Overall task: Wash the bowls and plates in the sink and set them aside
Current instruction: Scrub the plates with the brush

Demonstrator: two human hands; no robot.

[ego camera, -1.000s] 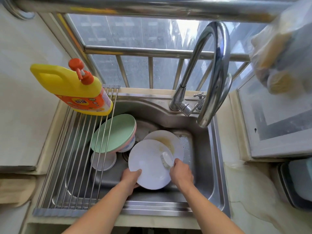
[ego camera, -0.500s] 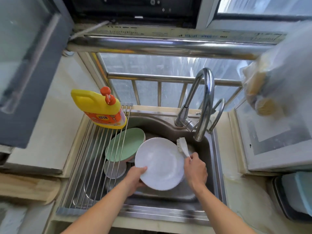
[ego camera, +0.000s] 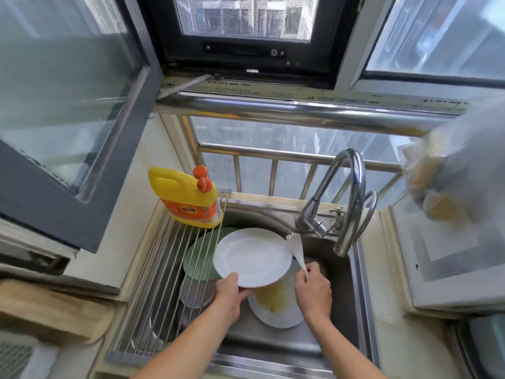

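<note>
My left hand (ego camera: 232, 289) grips the near rim of a white plate (ego camera: 252, 257), held tilted above the steel sink (ego camera: 352, 310). My right hand (ego camera: 314, 292) holds a white dish brush (ego camera: 296, 251) with its head beside the plate's right edge. Beneath them in the sink lies a second white plate (ego camera: 276, 307) smeared with yellow residue. A green plate (ego camera: 198, 259) leans at the sink's left, partly hidden under the rack. A pale bowl (ego camera: 195, 292) sits below it.
A roll-up wire rack (ego camera: 153, 291) covers the sink's left part, with a yellow detergent bottle (ego camera: 185, 198) at its far end. The curved faucet (ego camera: 349, 203) arches over the right back. A wooden board (ego camera: 52, 310) lies left; an open window frame (ego camera: 90, 149) hangs overhead.
My head has lifted, showing more window. My left hand raised the white plate up and back, uncovering the dirty plate below. The brush came off the plate's face to its right edge.
</note>
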